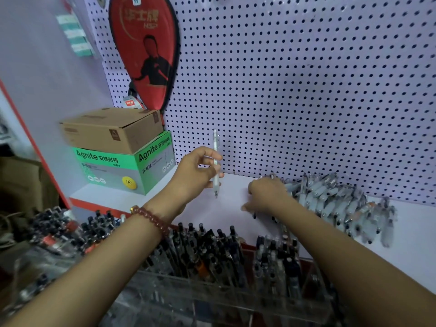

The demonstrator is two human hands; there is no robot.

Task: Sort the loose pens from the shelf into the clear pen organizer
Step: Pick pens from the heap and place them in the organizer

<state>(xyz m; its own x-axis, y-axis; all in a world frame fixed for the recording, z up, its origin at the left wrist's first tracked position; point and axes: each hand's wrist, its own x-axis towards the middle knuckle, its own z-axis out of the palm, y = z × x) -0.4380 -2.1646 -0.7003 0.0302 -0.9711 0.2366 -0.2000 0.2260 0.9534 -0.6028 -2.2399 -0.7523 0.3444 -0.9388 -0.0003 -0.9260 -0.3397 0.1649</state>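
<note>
Pinching one clear pen [215, 161] between thumb and fingers of the left hand [198, 173], holding it upright with the tip down, above the white shelf [412, 232] and just in front of the pegboard [306, 90]. Wearing a reddish bead bracelet [151, 219] on that wrist. Laying the right hand [266, 197] knuckles-up over the left end of the loose pens [339, 201], heaped in a pale grey pile on the shelf against the pegboard, well right of the held pen. Hedging here: too much blur for telling whether gripping a pen from the heap or only touching it, so cannot tell. Noting the clear pen organizer [212, 296] low in view, below the shelf's front edge and under both forearms, crowded with dark-capped pens standing in its compartments. Noting at far left of the shelf a green box [122, 171] carrying a brown cardboard box [113, 128] on top, and hanging on the pegboard above those, a red paddle case [144, 50].
</note>
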